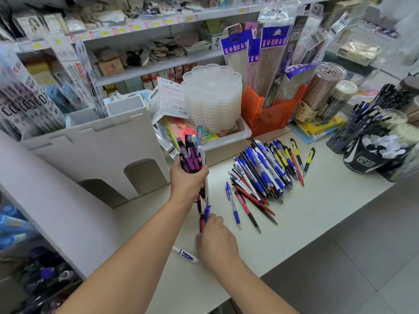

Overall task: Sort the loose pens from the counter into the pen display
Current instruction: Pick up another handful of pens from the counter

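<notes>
My left hand (187, 182) grips an upright bundle of pens (191, 155), purple, black, blue and white, above the counter (317, 211). Just below it my right hand (216, 241) pinches the lower ends of a blue pen and a red pen (205, 215) that hang from the bundle. A large pile of loose pens (263, 173), mostly blue and white with some red, black and yellow ones, lies on the counter to the right. A single white-and-blue pen (184, 254) lies near my right wrist. The white pen display (97, 146) with arched openings stands at the left.
A stack of clear plastic trays (212, 98) sits in a white bin behind the pile. An orange holder (269, 116) with packaged goods stands further right. Cups of pens and pencils (360, 130) crowd the right end. Shelves run along the back.
</notes>
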